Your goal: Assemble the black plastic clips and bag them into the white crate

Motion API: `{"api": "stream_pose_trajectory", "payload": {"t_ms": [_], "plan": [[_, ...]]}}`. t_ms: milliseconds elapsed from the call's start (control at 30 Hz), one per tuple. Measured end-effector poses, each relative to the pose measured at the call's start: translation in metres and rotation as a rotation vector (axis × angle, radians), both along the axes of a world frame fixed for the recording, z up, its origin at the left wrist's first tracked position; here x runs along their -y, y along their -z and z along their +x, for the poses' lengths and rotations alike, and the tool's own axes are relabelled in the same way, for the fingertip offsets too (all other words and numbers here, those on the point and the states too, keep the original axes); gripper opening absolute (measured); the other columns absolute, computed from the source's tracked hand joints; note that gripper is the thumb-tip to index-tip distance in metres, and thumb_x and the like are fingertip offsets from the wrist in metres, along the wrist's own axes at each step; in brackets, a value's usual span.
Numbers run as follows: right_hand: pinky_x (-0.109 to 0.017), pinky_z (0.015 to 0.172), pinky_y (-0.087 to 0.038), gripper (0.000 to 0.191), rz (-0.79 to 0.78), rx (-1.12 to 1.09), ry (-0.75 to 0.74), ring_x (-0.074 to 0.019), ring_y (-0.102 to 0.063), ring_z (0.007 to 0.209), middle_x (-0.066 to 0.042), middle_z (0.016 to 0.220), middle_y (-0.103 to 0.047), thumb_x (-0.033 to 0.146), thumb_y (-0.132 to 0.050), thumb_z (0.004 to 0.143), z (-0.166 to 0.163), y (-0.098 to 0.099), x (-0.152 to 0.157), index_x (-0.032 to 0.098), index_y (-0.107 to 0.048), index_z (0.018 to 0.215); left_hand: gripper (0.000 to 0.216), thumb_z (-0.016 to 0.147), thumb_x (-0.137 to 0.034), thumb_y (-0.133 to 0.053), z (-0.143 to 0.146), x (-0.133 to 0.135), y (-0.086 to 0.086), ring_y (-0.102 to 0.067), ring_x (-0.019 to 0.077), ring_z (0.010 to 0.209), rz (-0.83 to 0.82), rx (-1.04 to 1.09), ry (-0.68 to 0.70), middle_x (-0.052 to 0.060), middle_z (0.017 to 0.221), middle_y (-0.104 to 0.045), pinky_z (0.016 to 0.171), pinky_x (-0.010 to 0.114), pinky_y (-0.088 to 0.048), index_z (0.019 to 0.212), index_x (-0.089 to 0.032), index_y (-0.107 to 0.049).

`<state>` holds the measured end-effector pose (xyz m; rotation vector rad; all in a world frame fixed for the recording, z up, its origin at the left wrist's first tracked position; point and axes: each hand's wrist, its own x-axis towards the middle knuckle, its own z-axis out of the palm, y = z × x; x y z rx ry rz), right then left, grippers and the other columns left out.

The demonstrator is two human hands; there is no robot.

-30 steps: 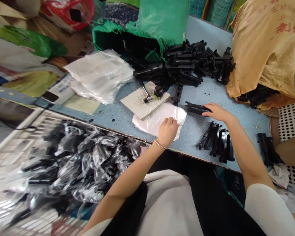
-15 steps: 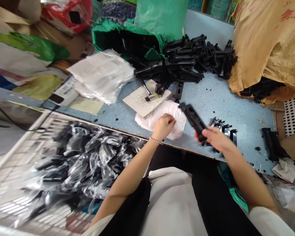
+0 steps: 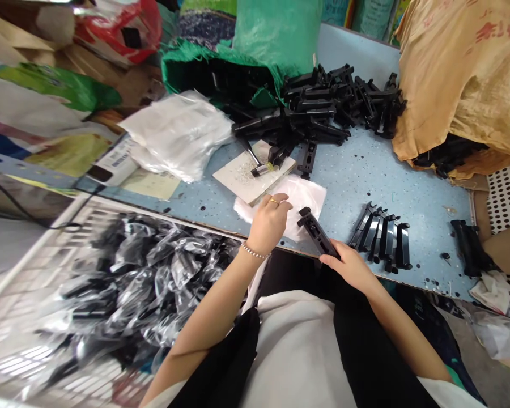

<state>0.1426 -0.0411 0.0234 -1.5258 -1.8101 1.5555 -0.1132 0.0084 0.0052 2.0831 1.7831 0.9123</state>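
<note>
My right hand (image 3: 351,267) is closed round one end of a long black plastic part (image 3: 317,233), held at the near edge of the blue table (image 3: 365,170) with its far end pointing at a thin clear plastic bag (image 3: 304,195). My left hand (image 3: 268,222) rests on the near left corner of that bag, fingers curled and pinching it. Just right of the hands, a short row of the same black parts (image 3: 385,235) lies side by side on the table.
A large heap of black parts (image 3: 323,107) spills from a green sack (image 3: 276,39) at the back. A stack of clear bags (image 3: 178,133) and a white board (image 3: 253,170) lie left. A crate of bagged parts (image 3: 127,289) sits below left. A tan sack (image 3: 459,73) stands right.
My right hand picked a black part off the table, lifted it and brought it toward me to the bag's near edge. My left hand stayed on the bag, shifting slightly left.
</note>
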Motion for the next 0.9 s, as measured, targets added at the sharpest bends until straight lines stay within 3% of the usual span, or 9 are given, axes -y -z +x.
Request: {"api": "stream_pose_trajectory", "payload": {"t_ms": [100, 200, 300, 400, 467, 567, 733, 833, 900], "plan": [[-0.032, 0.070, -0.059, 0.040, -0.195, -0.212, 0.069, -0.0206, -0.067, 0.086, -0.006, 0.100, -0.071, 0.053, -0.071, 0.087, -0.002, 0.009, -0.003, 0.021, -0.071, 0.111, 0.035, 0.092, -0.003, -0.042, -0.001, 0.007, -0.007, -0.066, 0.0328, 0.109, -0.033, -0.216, 0.078, 0.020, 0.131, -0.067, 0.098, 0.055, -0.056, 0.108, -0.014, -0.071], [-0.027, 0.062, -0.059, 0.048, -0.418, -0.501, 0.181, -0.0160, -0.065, 0.075, -0.006, 0.093, -0.071, 0.063, -0.077, 0.079, -0.008, 0.015, -0.006, 0.018, -0.073, 0.097, 0.048, 0.093, -0.002, -0.037, 0.003, 0.012, -0.008, -0.062, 0.0277, 0.124, 0.022, -0.113, 0.147, 0.018, 0.142, -0.059, 0.106, 0.046, -0.054, 0.135, -0.013, -0.057], [-0.027, 0.062, -0.061, 0.055, -0.534, -0.718, 0.308, -0.0144, -0.064, 0.072, -0.006, 0.091, -0.072, 0.068, -0.078, 0.075, -0.015, 0.020, -0.007, 0.018, -0.074, 0.099, 0.040, 0.095, -0.004, -0.037, 0.002, 0.018, -0.005, -0.058, 0.0245, 0.129, 0.086, 0.002, 0.131, 0.017, 0.138, -0.059, 0.107, 0.043, -0.053, 0.128, -0.014, -0.057], [-0.028, 0.064, -0.062, 0.050, -0.511, -0.738, 0.380, -0.0145, -0.065, 0.073, -0.006, 0.092, -0.072, 0.062, -0.081, 0.075, -0.016, 0.023, -0.006, 0.018, -0.073, 0.098, 0.030, 0.093, -0.003, -0.038, -0.003, 0.023, 0.000, -0.063, 0.0286, 0.118, 0.039, -0.116, 0.064, 0.020, 0.131, -0.061, 0.099, 0.047, -0.056, 0.102, -0.014, -0.065], [-0.028, 0.063, -0.062, 0.048, -0.472, -0.714, 0.398, -0.0145, -0.064, 0.073, -0.006, 0.091, -0.072, 0.061, -0.081, 0.076, -0.014, 0.021, -0.004, 0.018, -0.073, 0.096, 0.032, 0.091, -0.002, -0.037, -0.006, 0.024, 0.004, -0.065, 0.0313, 0.111, -0.019, -0.238, 0.064, 0.021, 0.130, -0.063, 0.096, 0.050, -0.056, 0.094, -0.014, -0.067], [-0.030, 0.065, -0.062, 0.046, -0.402, -0.690, 0.345, -0.0153, -0.065, 0.075, -0.006, 0.094, -0.072, 0.061, -0.080, 0.077, -0.010, 0.016, 0.003, 0.019, -0.074, 0.096, 0.041, 0.091, -0.001, -0.037, -0.007, 0.020, 0.005, -0.065, 0.0324, 0.112, -0.030, -0.266, 0.068, 0.022, 0.135, -0.063, 0.101, 0.052, -0.055, 0.117, -0.010, -0.068], [-0.029, 0.064, -0.061, 0.043, -0.352, -0.499, 0.260, -0.0134, -0.063, 0.069, -0.003, 0.090, -0.069, 0.058, -0.081, 0.077, -0.017, 0.017, 0.005, 0.020, -0.074, 0.097, 0.060, 0.092, -0.001, -0.037, 0.001, 0.021, -0.004, -0.057, 0.0287, 0.136, 0.047, -0.077, 0.112, 0.020, 0.149, -0.054, 0.114, 0.046, -0.051, 0.150, -0.012, -0.047], [-0.033, 0.068, -0.061, 0.046, -0.302, -0.459, 0.224, -0.0150, -0.063, 0.069, -0.002, 0.089, -0.067, 0.060, -0.074, 0.081, -0.028, 0.025, 0.000, 0.022, -0.072, 0.106, 0.067, 0.093, -0.001, -0.037, 0.014, 0.042, -0.014, -0.058, 0.0257, 0.137, 0.101, -0.015, 0.311, 0.016, 0.152, -0.053, 0.116, 0.042, -0.051, 0.158, -0.020, -0.037], [-0.041, 0.082, -0.062, 0.044, -0.160, -0.391, 0.221, -0.0201, -0.067, 0.082, -0.005, 0.098, -0.067, 0.057, -0.066, 0.089, -0.034, 0.026, 0.001, 0.022, -0.070, 0.116, 0.072, 0.094, 0.001, -0.037, 0.026, 0.059, -0.018, -0.059, 0.0231, 0.136, 0.128, 0.039, 0.486, 0.014, 0.151, -0.055, 0.115, 0.039, -0.052, 0.161, -0.024, -0.029]]}}
